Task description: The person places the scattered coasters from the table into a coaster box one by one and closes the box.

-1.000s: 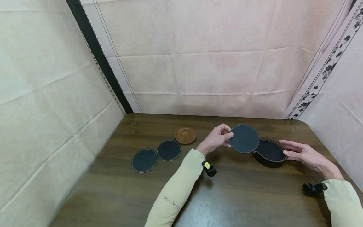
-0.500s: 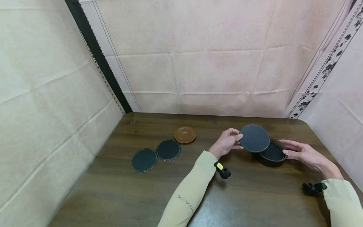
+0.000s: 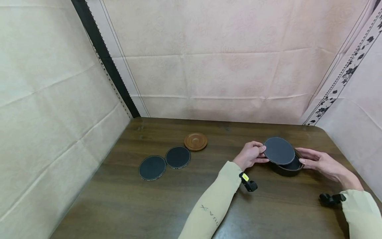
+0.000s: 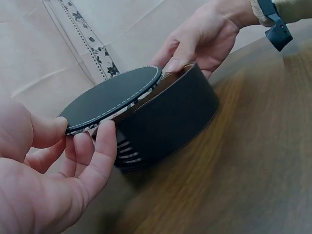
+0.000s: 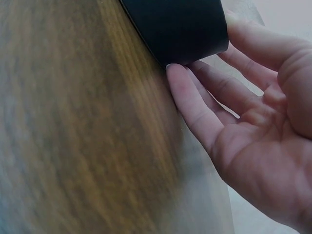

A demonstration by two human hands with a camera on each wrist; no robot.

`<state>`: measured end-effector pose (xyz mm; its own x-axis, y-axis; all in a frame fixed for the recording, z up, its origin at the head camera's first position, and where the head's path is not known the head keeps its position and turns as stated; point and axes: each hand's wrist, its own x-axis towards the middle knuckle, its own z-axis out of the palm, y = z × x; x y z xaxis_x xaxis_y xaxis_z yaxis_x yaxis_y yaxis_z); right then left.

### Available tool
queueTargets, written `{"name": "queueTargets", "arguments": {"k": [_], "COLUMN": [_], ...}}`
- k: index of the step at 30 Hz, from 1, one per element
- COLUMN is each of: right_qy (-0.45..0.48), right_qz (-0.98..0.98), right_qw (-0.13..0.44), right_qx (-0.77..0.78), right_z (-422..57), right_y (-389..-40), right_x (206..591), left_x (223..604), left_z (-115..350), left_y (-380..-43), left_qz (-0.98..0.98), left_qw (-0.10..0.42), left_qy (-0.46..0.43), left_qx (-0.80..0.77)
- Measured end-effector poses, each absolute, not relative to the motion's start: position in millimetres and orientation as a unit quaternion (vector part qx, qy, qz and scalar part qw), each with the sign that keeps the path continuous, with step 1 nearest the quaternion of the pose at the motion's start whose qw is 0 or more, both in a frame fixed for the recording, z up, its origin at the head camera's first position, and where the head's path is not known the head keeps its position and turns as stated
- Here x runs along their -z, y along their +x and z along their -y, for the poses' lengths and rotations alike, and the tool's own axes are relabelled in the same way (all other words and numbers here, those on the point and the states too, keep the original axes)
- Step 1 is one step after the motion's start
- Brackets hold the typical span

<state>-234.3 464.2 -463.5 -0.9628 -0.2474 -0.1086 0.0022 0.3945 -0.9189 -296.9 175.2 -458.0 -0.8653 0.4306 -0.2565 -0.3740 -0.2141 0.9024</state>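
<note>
My left hand (image 3: 250, 154) pinches a round dark coaster (image 3: 279, 151) by its left edge, thumb on top and fingers below. In the left wrist view the coaster (image 4: 117, 95) shows white stitching and a checked rim, and tilts over the mouth of a round black coaster holder (image 4: 170, 114). It covers part of the opening; a dark interior shows at the right in the head view. My right hand (image 3: 326, 164) grips the holder's right side, thumb at the rim. In the right wrist view, fingers (image 5: 187, 92) reach the base of the holder (image 5: 180, 29).
Two more dark coasters (image 3: 152, 168) (image 3: 178, 157) lie side by side on the wooden table (image 3: 143, 209), left of the hands. Behind them lies a brown round lid-like disc (image 3: 195, 142). Pale cloth (image 3: 226, 76) hangs along the table's back and sides.
My left hand has carried the coaster rightward and slightly toward me, from beside the holder to over its opening. The right hand and the holder have stayed in place.
</note>
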Motion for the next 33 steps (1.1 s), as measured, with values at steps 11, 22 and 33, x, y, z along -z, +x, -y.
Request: {"name": "queueTargets", "arguments": {"k": [11,22,33], "right_qy": [-0.079,-0.08,-0.074], "right_qz": [-0.819,-0.817,-0.82], "right_qw": [0.12,0.12,0.12], "right_qx": [0.556,0.559,0.555], "right_z": [-462.7,-465.9,-465.1], "right_y": [-234.2,-234.8,-234.8], "right_x": [463.3,464.8,464.4], "left_x": [462.9,459.8,449.4], "left_z": [-186.1,-196.0,-198.0], "left_y": [-288.5,-283.7,-279.5], "left_qz": [-0.576,-0.601,-0.693], "left_qw": [0.24,0.226,0.19], "left_qy": [-0.028,-0.045,-0.047], "left_qx": [-0.781,-0.765,-0.694]}}
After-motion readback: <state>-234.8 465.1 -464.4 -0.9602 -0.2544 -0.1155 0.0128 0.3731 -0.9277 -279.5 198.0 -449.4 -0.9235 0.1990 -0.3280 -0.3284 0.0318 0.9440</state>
